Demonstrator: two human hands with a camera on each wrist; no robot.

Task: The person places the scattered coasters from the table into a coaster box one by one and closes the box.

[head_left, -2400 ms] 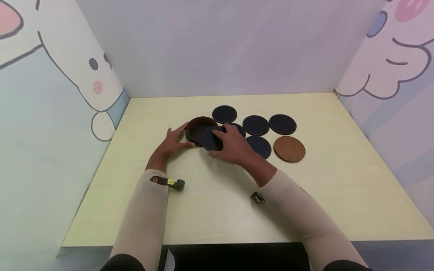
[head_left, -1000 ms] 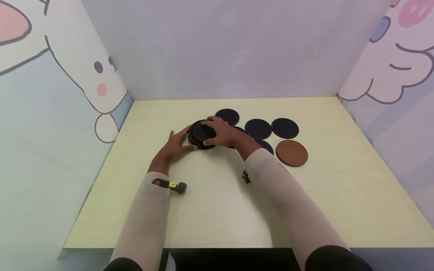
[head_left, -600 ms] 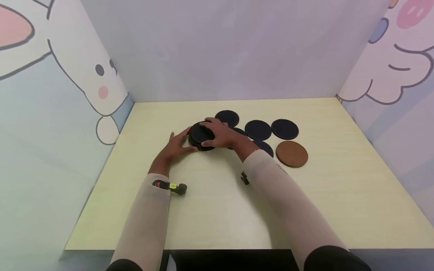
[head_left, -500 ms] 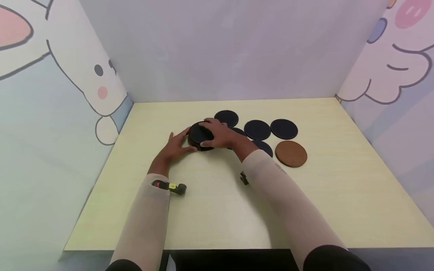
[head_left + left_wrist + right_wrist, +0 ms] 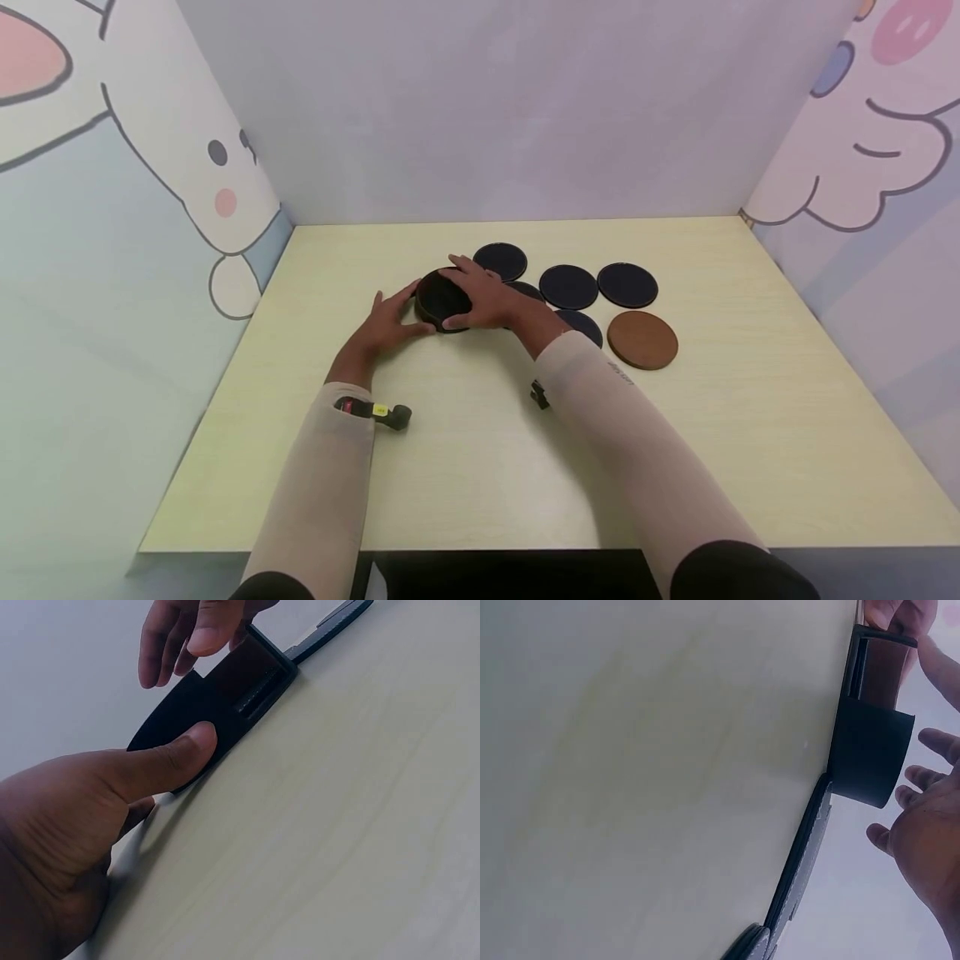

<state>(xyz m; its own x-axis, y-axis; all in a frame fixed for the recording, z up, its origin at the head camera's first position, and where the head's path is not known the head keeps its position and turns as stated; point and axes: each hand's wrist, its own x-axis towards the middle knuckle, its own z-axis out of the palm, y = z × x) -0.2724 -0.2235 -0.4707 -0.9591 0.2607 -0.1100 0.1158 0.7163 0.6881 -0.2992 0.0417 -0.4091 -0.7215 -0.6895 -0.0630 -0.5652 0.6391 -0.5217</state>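
"Black round holder (image 5: 870, 754) first, quick. What have we got on its left?"

"Left hand (image 5: 386, 325), wrapped round the holder as in the earlier frames, thumb on the near wall. We call that gripping."

"And inside the holder?"

"Our change: the dark disc (image 5: 445, 296) has gone from the right hand (image 5: 483, 298) into the holder. Seems to sit low; we catch a dark edge through the wall's cut-out. We'd log that one as stowed."

"So the right hand's free?"

"Looks it. Over the holder's right side, fingers spread and loosely bent, nothing pinched. Whether the thumb brushes the rim, we cannot tell."

"Further right of the holder?"

"Five more dark discs (image 5: 568, 287) flat on the table (image 5: 465, 467), two partly hidden by the right hand and arm. Then one brown disc (image 5: 642, 340), well off to the holder's right. One in, those outside: we judge the stowing is at an early stage."
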